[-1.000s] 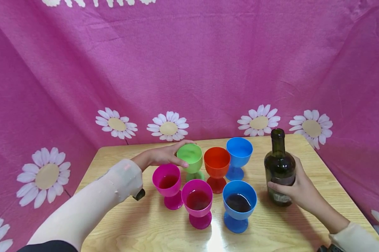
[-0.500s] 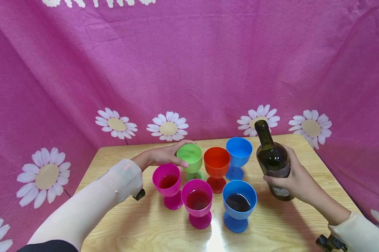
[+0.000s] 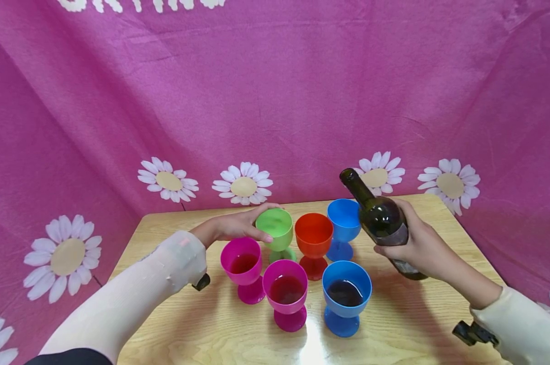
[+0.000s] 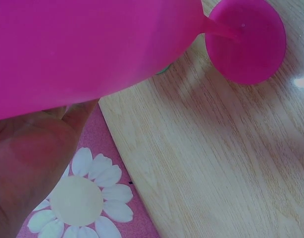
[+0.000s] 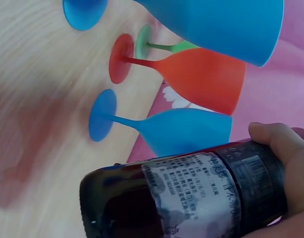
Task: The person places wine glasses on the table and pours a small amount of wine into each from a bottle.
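My left hand (image 3: 238, 225) grips the bowl of an upright green goblet (image 3: 278, 235), thumb in front, the other fingers mostly hidden behind it. With my right hand (image 3: 416, 246) I hold a dark green glass wine bottle (image 3: 384, 222) around its labelled body. It is tilted to the left, its base raised off the table. The uncapped mouth is up and left, near the back blue goblet (image 3: 343, 228) in the head view; no liquid is seen leaving it. A red goblet (image 3: 313, 235) stands between the green and back blue ones. The right wrist view shows the bottle's white label (image 5: 191, 191).
Two pink goblets, the left one (image 3: 241, 263) and the front one (image 3: 286, 289), hold red liquid. A front blue goblet (image 3: 346, 299) holds dark liquid. All stand close together on the wooden table (image 3: 188, 324). A pink flowered cloth (image 3: 275, 101) hangs behind.
My right hand has lifted the bottle from upright, tipped it leftward and brought its neck toward the back blue goblet. My left hand stays on the green goblet.
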A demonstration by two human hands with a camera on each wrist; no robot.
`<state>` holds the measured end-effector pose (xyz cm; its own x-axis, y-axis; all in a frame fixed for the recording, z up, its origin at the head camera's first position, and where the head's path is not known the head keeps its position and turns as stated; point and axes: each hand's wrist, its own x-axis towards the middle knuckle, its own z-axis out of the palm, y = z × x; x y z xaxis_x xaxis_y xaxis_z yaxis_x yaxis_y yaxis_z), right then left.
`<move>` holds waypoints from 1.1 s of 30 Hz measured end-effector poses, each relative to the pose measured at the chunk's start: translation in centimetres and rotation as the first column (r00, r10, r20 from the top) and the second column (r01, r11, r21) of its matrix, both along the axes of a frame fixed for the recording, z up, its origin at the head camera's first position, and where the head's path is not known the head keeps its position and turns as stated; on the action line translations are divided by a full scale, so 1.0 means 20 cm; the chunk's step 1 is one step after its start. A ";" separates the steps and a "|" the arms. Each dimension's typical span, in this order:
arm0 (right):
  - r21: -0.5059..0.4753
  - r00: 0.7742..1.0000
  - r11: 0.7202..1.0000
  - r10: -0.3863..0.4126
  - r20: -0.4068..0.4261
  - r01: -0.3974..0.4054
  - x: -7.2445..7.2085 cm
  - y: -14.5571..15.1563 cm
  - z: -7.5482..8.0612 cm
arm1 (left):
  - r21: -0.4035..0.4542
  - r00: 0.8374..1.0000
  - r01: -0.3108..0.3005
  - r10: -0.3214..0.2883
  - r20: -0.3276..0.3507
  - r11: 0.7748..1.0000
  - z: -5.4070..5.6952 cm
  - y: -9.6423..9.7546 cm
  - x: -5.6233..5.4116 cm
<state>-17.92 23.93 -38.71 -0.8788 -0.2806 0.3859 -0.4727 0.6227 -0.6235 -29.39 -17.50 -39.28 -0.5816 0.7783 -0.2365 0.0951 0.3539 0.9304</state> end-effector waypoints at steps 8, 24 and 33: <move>0.057 0.999 0.998 0.039 -0.016 -0.038 -0.04 -0.03 0.08 | 0.001 1.000 0.002 -0.002 -0.011 1.000 0.00 0.00 -0.01; 0.255 0.998 0.965 0.047 0.039 -0.056 -0.11 -0.10 0.23 | -0.022 1.000 -0.008 0.007 -0.015 1.000 0.01 0.00 0.01; 0.375 0.998 0.927 -0.024 0.065 -0.002 -0.12 -0.12 0.29 | -0.035 1.000 -0.018 0.018 -0.018 0.999 0.02 0.01 0.01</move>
